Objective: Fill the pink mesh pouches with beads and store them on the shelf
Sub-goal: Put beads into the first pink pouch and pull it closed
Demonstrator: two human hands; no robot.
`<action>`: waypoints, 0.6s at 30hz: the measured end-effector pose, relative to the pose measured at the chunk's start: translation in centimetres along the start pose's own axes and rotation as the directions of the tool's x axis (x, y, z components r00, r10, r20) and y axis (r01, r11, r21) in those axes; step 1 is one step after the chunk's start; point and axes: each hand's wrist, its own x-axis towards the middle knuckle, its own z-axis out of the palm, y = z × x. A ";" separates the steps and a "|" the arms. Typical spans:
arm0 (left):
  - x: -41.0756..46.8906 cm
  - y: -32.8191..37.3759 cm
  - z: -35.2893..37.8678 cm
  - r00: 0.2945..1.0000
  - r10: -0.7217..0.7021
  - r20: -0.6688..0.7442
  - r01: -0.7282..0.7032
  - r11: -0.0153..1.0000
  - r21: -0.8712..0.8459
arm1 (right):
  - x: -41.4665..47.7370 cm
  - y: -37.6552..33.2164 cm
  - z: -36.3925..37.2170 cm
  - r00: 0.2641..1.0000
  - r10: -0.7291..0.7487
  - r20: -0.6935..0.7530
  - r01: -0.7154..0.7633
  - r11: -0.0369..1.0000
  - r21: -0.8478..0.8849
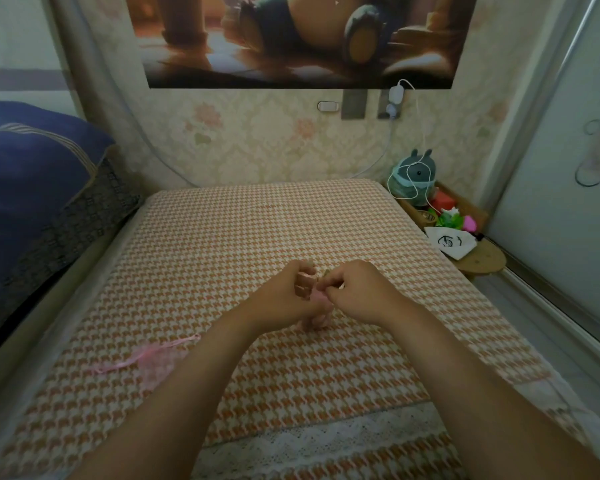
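Note:
Both my hands meet over the middle of the orange-and-white houndstooth mat point(257, 230). My left hand point(288, 296) and my right hand point(354, 292) are each closed on the top of a small pink mesh pouch point(317, 318), whose lower part hangs below my fingers just above the mat. A second pink mesh pouch point(153, 358) with a pink ribbon drawstring lies flat on the mat to the left of my left forearm. No beads can be made out.
A small wooden shelf point(482, 261) at the right edge holds a grey plush toy point(414, 178), a white drawstring bag point(449, 242), green and pink items. A blue pillow point(32, 174) lies at left. A white charger cable point(388, 143) hangs down the wall.

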 end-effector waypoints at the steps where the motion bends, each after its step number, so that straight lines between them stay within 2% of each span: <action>1: -0.2 -0.1 0.1 0.999 -0.010 0.049 0.010 1.000 0.012 | 0.0 -0.1 0.0 1.000 -0.004 -0.005 0.004 1.000 0.011; 3: -0.6 -0.5 0.2 0.997 -0.003 0.072 -0.004 0.995 0.099 | 0.0 -0.3 0.1 1.000 -0.012 -0.014 0.013 0.999 0.042; 5: -0.8 -0.8 0.0 1.000 0.027 0.007 -0.028 0.986 0.162 | 0.0 -0.7 0.3 1.000 -0.012 -0.011 0.013 0.996 0.094; 10: -1.5 -2.3 -2.5 0.996 0.052 -0.069 -0.037 0.979 0.200 | 0.0 -2.3 1.0 0.999 -0.016 0.032 0.009 0.977 0.213; 14: -3.2 -2.9 -5.0 0.997 0.044 -0.061 -0.031 0.980 0.195 | 0.6 -4.0 2.7 0.991 -0.077 0.107 0.055 0.980 0.192; 18: -5.0 -2.9 -6.3 0.999 0.034 0.033 -0.040 0.981 0.191 | 0.9 -5.9 4.3 0.987 -0.133 0.090 0.113 0.972 0.206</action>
